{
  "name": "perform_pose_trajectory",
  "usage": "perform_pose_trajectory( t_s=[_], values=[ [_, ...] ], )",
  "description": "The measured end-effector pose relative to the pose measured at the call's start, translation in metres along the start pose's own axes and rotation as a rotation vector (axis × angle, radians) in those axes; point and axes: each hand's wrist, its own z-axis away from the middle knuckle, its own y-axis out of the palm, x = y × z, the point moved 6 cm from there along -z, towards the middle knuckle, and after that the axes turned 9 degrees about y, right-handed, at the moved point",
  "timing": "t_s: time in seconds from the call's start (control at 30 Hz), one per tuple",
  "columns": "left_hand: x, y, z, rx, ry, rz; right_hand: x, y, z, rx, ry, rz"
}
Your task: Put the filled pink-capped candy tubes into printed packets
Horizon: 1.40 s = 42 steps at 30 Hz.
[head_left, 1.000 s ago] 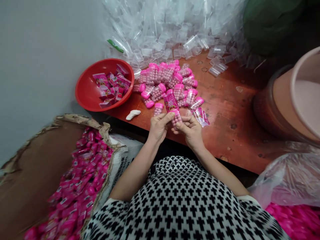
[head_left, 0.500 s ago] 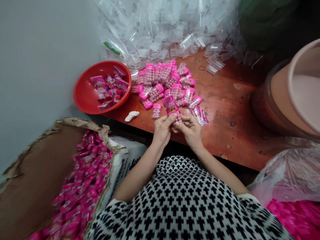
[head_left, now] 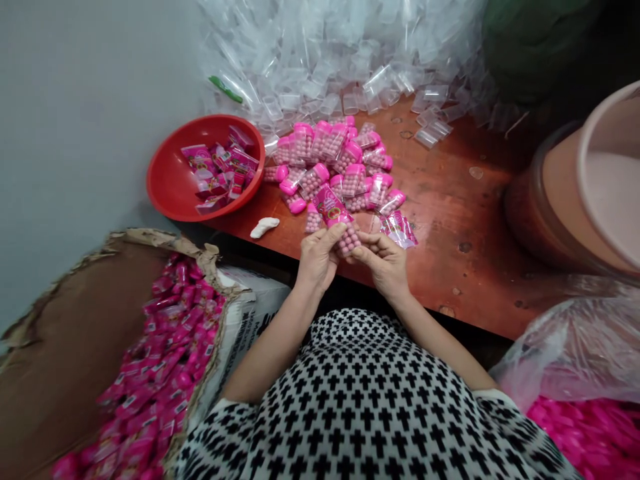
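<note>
Head view: the left hand (head_left: 317,260) and right hand (head_left: 383,263) are close together, fingers curled, pinching a clear bottle of pink candies (head_left: 349,239) partly inside a pink printed wrapper (head_left: 329,205), over the near edge of the bench (head_left: 450,267), touching a heap of pink-capped bottles (head_left: 330,167).

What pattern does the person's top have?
The top has black crosses on white, clearest in the head view.

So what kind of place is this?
It looks like a small sweets-packing workshop: a heap of clear plastic bottles, pink-capped bottles of pink balls, and a torn cardboard box full of pink packets.
</note>
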Motion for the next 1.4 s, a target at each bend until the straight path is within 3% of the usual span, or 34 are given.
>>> perform_pose_trajectory(
  t_s=[0.2,0.43,0.7,0.93,1.17,1.4],
  values=[
    [-0.003,0.004,0.008,0.043,0.024,0.035,0.003,0.000,0.004,-0.035,-0.022,0.020],
    [-0.003,0.005,0.004,0.034,0.006,0.084,0.012,0.004,0.014,-0.067,-0.148,0.264],
    [0.001,0.005,0.011,0.040,0.002,0.036,0.000,0.000,0.012,-0.058,0.014,0.101],
    [0.007,0.006,0.007,0.037,-0.014,0.102,0.012,-0.002,0.021,-0.108,-0.255,0.527],
    [0.020,0.010,0.025,0.041,-0.115,0.177,0.003,-0.003,0.019,-0.157,-0.150,0.274],
    [0.026,0.009,0.028,0.059,-0.101,0.209,0.001,-0.007,0.002,-0.106,-0.025,0.154]
  ],
)
